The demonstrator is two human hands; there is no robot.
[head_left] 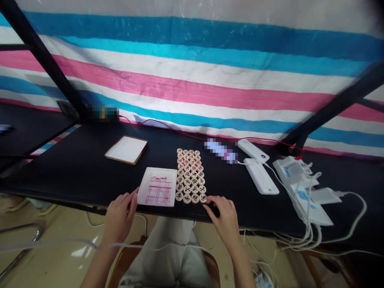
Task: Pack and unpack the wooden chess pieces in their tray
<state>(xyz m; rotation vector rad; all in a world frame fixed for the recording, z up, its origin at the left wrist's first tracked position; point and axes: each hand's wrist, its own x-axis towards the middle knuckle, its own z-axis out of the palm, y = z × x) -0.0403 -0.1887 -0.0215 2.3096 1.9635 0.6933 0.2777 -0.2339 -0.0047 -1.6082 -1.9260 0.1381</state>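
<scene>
On the black table, wooden Chinese chess pieces (187, 181) lie in a tight block of straight rows. Red characters mark the far rows and black ones the near rows. My right hand (222, 214) has thumb and index finger closed on the chess piece (203, 198) at the block's near right corner. To the left, a shallow white box tray (143, 194) stands against the block, its inside stained with red grid lines. My left hand (121, 212) grips this tray at its left edge, fingers together. Farther back lies another shallow box part (126, 149), white inside with a brown-red rim.
Right of the pieces are a phone (221, 151) with a blurred screen and two white power banks (261, 176). A white power strip (303, 192) full of plugs and cables stands farther right. A red cable (168, 125) runs along the back, before a striped sheet (192, 80).
</scene>
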